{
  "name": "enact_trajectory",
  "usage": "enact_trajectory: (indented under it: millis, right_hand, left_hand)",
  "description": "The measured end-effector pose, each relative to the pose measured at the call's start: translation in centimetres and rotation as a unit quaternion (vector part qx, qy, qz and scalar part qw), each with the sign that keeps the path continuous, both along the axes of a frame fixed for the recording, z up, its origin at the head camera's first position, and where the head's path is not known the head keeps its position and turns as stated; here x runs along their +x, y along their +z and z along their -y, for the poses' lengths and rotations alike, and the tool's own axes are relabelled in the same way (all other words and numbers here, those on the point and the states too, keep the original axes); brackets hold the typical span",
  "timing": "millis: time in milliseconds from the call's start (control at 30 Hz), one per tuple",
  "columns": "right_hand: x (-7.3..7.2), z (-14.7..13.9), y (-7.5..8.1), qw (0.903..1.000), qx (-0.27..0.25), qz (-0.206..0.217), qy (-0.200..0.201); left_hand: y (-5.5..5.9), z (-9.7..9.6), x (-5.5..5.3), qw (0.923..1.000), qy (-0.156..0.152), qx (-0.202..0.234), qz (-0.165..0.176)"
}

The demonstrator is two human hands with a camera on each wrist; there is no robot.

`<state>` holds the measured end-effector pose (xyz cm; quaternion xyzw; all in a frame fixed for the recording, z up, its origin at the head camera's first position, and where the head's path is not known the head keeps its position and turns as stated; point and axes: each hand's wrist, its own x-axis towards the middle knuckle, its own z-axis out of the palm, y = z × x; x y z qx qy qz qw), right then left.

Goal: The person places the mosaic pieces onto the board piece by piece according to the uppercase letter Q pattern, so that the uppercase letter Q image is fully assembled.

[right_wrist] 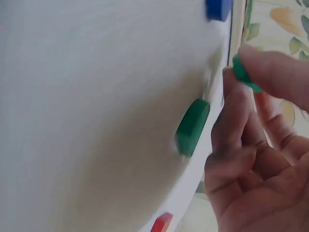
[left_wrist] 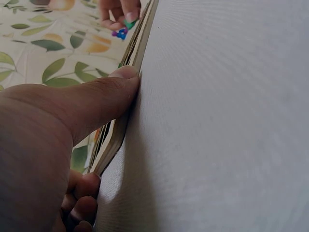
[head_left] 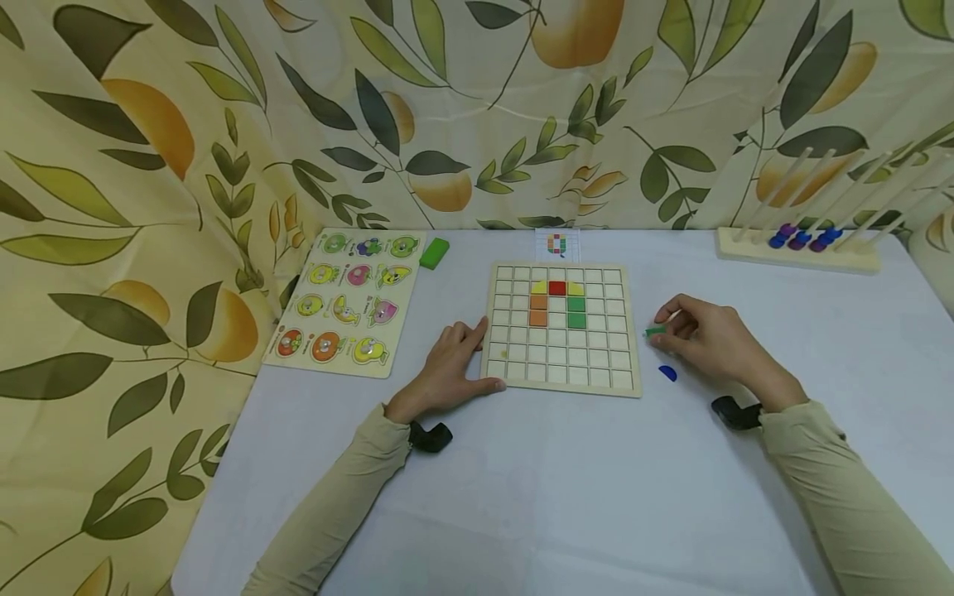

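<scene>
My left hand [head_left: 447, 368] rests at the near left corner of a wooden grid board [head_left: 537, 377]. Its straight thumb [left_wrist: 104, 96] touches the near edge, and the index finger lies along the left side. On the grid, a red square [head_left: 557, 288] sits between two yellow rounded-corner pieces, above orange squares [head_left: 538, 310] on the left and green squares [head_left: 576, 313] on the right. Right of the board, my right hand [head_left: 704, 335] pinches a small green piece [right_wrist: 244, 75] between thumb and fingertips. Below it lies a blue half-circle [head_left: 667, 373].
In the right wrist view, another green piece [right_wrist: 193, 128] and a red piece [right_wrist: 161, 222] lie on the table. A pattern card [head_left: 557, 245] is behind the board. A fruit puzzle board [head_left: 343, 302] and green block [head_left: 435, 253] stand left, a beaded peg rack [head_left: 797, 252] far right.
</scene>
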<state>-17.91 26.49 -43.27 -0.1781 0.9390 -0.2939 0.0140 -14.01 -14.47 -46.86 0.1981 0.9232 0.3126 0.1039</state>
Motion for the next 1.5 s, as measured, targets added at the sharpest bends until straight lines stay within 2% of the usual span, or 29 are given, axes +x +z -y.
enact_trajectory:
  millis: [267,433,533,800,1100,1500]
  right_hand:
    - [-0.2,1.3,0.3,0.9965,-0.061,0.056,-0.004]
    - [-0.3,2.7,0.7,0.9866,-0.106,0.122,-0.023]
    - [-0.4,3.6,0.8,0.9826,-0.114,0.144,-0.027]
    - [-1.0,5.8,0.6,0.9810,-0.134,0.140,0.004]
    - [-1.8,8.3,0.5,0.9833,-0.140,0.109,0.041]
    - [-2.5,11.4,-0.4,0.9865,-0.112,0.107,0.052]
  left_hand:
    - [-0.1,0.0,0.0,1.0000,-0.001,0.002,-0.003]
    - [-0.3,0.0,-0.1,1.0000,-0.004,0.000,-0.005]
    - [-0.3,0.0,-0.1,1.0000,-0.005,0.000,-0.007]
    - [-0.3,0.0,-0.2,0.9999,-0.009,0.000,-0.009]
    - [-0.2,0.0,-0.2,1.0000,-0.005,-0.001,-0.007]
    - [-0.3,0.2,-0.2,1.0000,-0.005,-0.003,-0.007]
